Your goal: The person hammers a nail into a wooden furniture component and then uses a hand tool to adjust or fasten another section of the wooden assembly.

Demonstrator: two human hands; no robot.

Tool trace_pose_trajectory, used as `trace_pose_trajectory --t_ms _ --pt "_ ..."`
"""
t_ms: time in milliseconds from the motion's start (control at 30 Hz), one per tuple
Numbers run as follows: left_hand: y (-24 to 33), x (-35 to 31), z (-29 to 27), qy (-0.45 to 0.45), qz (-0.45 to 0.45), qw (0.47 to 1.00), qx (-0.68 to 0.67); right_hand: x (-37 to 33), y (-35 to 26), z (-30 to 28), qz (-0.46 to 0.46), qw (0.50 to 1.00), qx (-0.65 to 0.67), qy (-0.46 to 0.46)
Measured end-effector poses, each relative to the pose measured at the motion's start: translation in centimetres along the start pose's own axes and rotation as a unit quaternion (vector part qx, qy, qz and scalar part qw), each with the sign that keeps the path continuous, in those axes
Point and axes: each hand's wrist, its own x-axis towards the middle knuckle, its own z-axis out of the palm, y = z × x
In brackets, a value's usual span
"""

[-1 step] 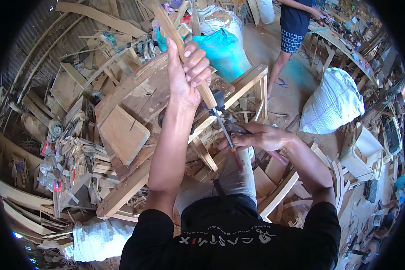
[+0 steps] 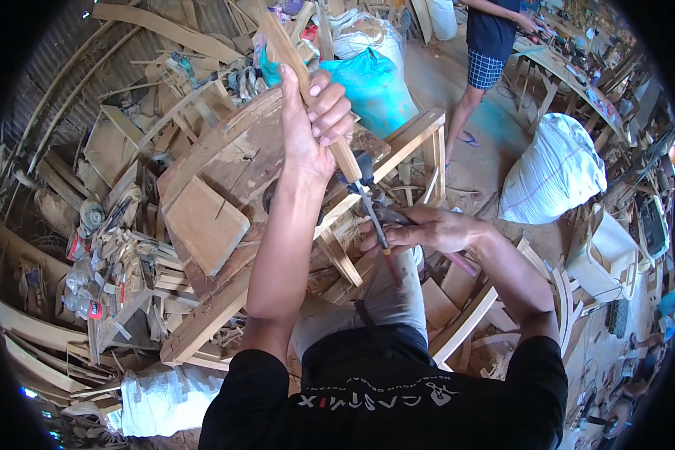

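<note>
Fingers (image 2: 330, 109) of our left hand (image 2: 310, 136) wrap tightly round a wooden bar (image 2: 281, 43) slanting far left, while our right hand (image 2: 444, 229) curls by the metal shaft (image 2: 370, 209) at its near end, hold unclear, as we apparently steady it, the next move likely needing alignment.

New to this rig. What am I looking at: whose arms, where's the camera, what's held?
No machine here: these are a person's two bare hands. A wide fisheye camera worn on the head looks down at them, so straight edges bend and the border is dark. The left hand is wrapped around a long wooden piece; a slim metal shaft runs from its lower end toward the other hand. The right hand appears to hold a reddish-handled tool, exact kind unclear. On the worn workbench lies an angular wooden board.
</note>
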Motion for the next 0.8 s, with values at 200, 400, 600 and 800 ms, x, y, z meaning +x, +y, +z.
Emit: trace_pose_trajectory --t_ms 200,400,600,800 --pt "-0.6 0.2 0.8 0.051 0.027 0.996 0.075 0.3 1.3 -0.6 -0.028 0.999 0.026 0.016" --pt "-1.7 0.1 2.3 0.112 0.057 0.976 0.178 0.0 -0.3 -0.7 -0.051 0.988 -0.135 0.053" --pt "-2.6 0.2 2.5 0.158 0.022 0.965 0.209 -1.0 -1.6 0.2 -0.033 0.961 -0.262 0.077" --pt "-3.3 0.7 1.6 0.153 -0.013 0.975 0.159 -1.0 0.3 0.7 -0.013 0.98 -0.165 0.107"
